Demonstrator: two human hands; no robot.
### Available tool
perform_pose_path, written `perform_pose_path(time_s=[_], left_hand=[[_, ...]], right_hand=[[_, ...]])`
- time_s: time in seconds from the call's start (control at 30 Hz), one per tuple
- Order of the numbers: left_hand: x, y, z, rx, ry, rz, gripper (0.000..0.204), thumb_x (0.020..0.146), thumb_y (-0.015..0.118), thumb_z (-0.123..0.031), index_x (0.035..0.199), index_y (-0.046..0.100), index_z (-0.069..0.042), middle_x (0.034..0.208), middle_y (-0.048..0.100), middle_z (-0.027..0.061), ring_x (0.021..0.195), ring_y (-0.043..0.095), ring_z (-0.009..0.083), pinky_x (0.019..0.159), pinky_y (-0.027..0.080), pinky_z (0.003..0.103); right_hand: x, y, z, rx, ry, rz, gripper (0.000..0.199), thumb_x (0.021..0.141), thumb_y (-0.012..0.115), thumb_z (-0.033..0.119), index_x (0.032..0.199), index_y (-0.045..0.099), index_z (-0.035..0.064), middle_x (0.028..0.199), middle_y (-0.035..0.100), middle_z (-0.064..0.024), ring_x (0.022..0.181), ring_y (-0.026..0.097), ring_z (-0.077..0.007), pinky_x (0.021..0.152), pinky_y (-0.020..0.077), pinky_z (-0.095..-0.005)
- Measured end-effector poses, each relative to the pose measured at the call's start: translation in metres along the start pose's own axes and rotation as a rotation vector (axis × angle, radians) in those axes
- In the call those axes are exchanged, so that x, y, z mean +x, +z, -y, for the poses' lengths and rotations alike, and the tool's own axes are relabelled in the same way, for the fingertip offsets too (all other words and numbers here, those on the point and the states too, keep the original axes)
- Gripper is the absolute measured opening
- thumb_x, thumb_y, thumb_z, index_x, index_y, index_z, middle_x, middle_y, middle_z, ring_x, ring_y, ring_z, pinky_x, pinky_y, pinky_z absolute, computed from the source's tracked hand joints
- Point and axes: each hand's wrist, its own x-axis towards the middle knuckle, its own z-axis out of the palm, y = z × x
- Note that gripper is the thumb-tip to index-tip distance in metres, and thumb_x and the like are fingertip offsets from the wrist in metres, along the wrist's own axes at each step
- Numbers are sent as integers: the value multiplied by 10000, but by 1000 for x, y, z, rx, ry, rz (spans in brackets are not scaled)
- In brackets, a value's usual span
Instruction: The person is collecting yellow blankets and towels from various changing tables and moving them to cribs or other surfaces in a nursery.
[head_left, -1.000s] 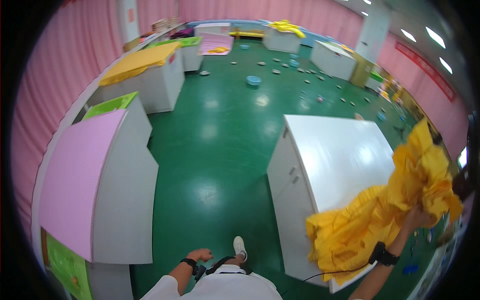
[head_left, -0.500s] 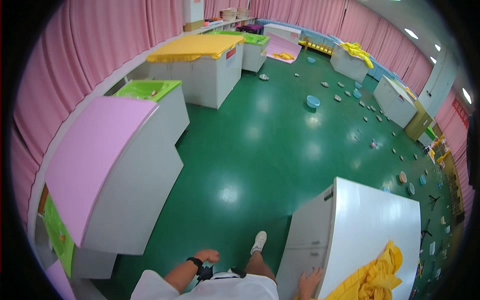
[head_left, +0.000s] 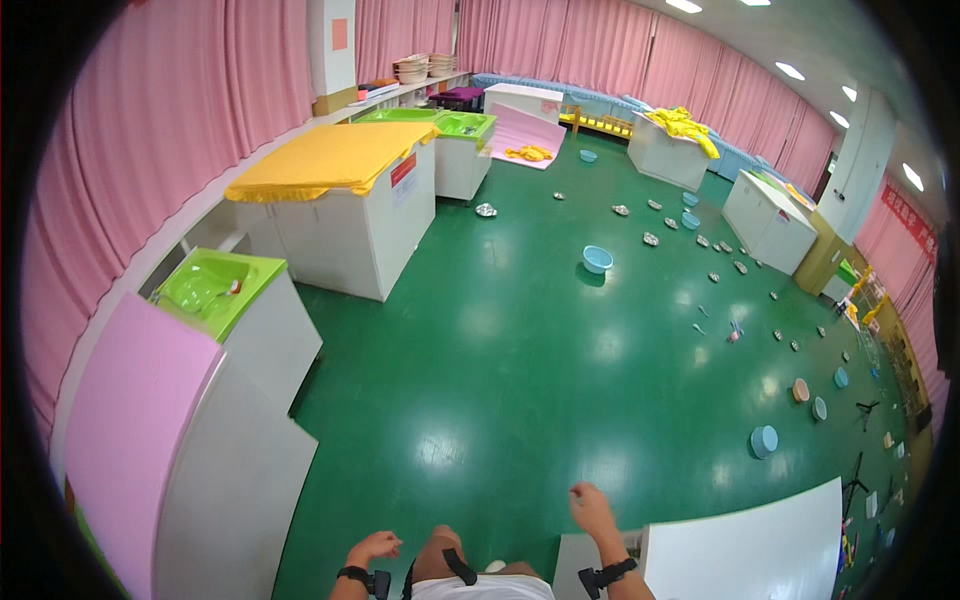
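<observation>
My left hand [head_left: 377, 546] hangs in front of my body at the lower edge, its fingers loosely curled in with nothing in them. A dark band circles that wrist. My right hand [head_left: 592, 508] reaches forward beside the near corner of a white cabinet [head_left: 745, 545], apart from its top as far as I can see. Its fingers are curled too and hold nothing visible. The right wrist carries another dark band. Below, my bent leg [head_left: 440, 545] shows over the green floor [head_left: 440, 450].
Left stand a pink-topped counter [head_left: 140, 400], a green sink [head_left: 215, 290] and a cabinet under yellow cloth [head_left: 335, 155]. Blue basins, such as one mid-floor [head_left: 597, 260], and several silvery foil-like pieces [head_left: 651, 239] lie ahead. Black tripods [head_left: 856, 480] stand at right.
I have moved forward; the near cabinet has slid down and right in view, its yellow cloth out of sight. My right hand has left the cabinet and swung forward, fingers now curled.
</observation>
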Motion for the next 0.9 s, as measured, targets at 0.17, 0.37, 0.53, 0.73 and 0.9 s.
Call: perform_pose_path(time_s=[0.17,0.37,0.53,0.73,0.9], left_hand=[[107,-118,-17,-447,-79,-86,262,877,542,-248,974,556,-5,865,652,117,756,641,187,679,518,300],[193,-287,-131,-545,32,-260,258,877,541,-243,928,564,9,838,645,119,709,626,177,657,516,293],[278,-400,-220,-570,88,-259,236,885,527,-222,923,566,8,829,639,115,688,613,174,655,513,297],[411,-531,-325,-554,207,-199,218,886,524,-213,892,576,-2,782,634,92,679,605,161,624,496,287],[499,-639,-385,-659,278,-335,193,884,523,-194,855,589,-15,763,626,73,663,592,143,612,484,266]], right_hand=[[154,96,32,-7,-165,433,199,835,499,187,902,575,15,873,603,-184,817,579,-370,708,471,-425],[295,172,49,-54,-258,760,209,831,495,197,932,568,28,897,613,-170,845,587,-357,731,475,-423],[429,185,68,41,-76,555,214,829,510,202,934,589,33,901,626,-178,822,602,-353,709,484,-419],[603,232,14,34,78,401,192,822,525,189,875,612,25,830,628,-197,770,608,-367,673,483,-426],[772,262,21,12,109,389,215,817,528,198,816,592,-8,780,601,-235,748,589,-398,648,474,-441]])
